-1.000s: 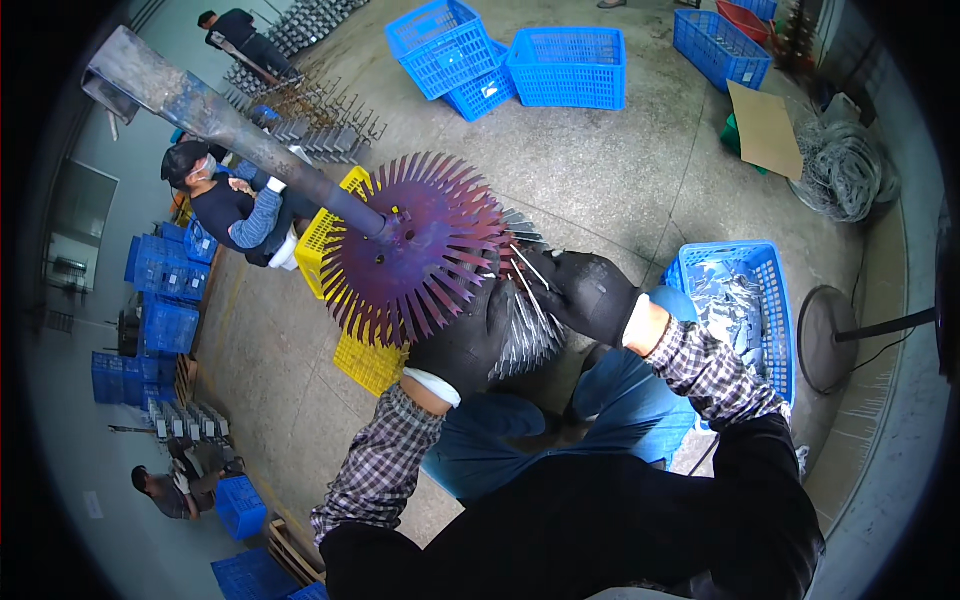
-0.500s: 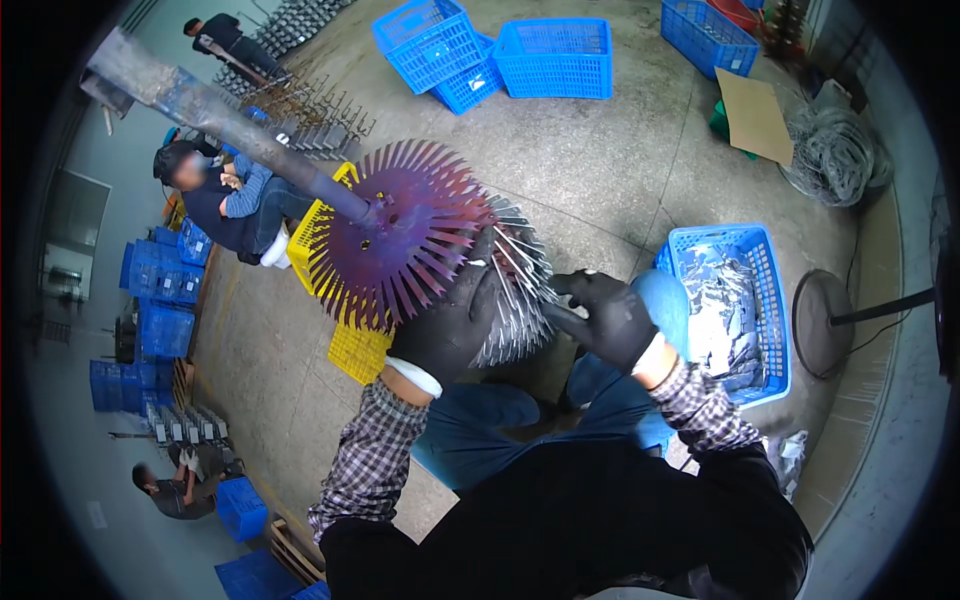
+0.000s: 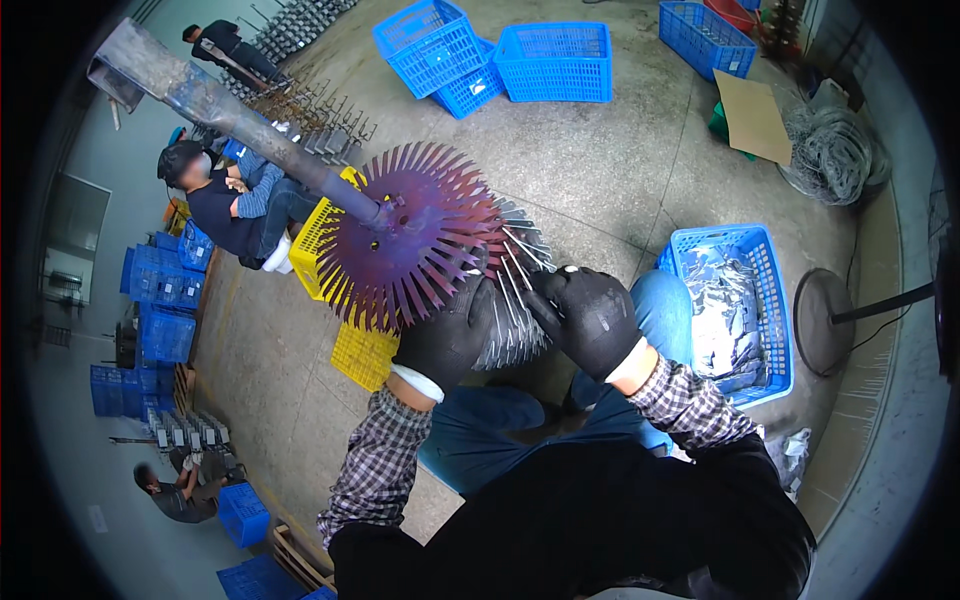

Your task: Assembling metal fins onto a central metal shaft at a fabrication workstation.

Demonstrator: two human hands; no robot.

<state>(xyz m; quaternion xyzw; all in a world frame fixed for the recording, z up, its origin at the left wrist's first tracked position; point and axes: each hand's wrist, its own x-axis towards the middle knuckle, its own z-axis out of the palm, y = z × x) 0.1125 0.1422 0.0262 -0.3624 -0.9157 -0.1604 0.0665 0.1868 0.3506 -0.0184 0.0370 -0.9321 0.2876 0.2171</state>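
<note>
A purple, heat-stained disc (image 3: pixel 400 222) with a slotted rim stands on a long metal pipe (image 3: pixel 255 140). Thin silvery metal strips (image 3: pixel 512 335) fan out along its right side. My left hand (image 3: pixel 445 330), in a black glove, is closed at the disc's lower right rim; its fingertips are partly hidden, and what they hold does not show. From the right, my gloved right hand (image 3: pixel 592 315) pinches at a metal strip's outer end, with thumb and fingers bent inward.
At my right knee stands a blue crate (image 3: pixel 782 330) of shiny flat pieces. Beyond it is a round stand base (image 3: pixel 820 322). Yellow crates (image 3: pixel 362 355) sit behind the disc. More blue crates (image 3: pixel 553 62) lie ahead. A seated person (image 3: pixel 215 205) works at the left.
My right hand has moved left and inward over the strips, and its fingers have drawn together. My left hand stays by the rim, shifted slightly.
</note>
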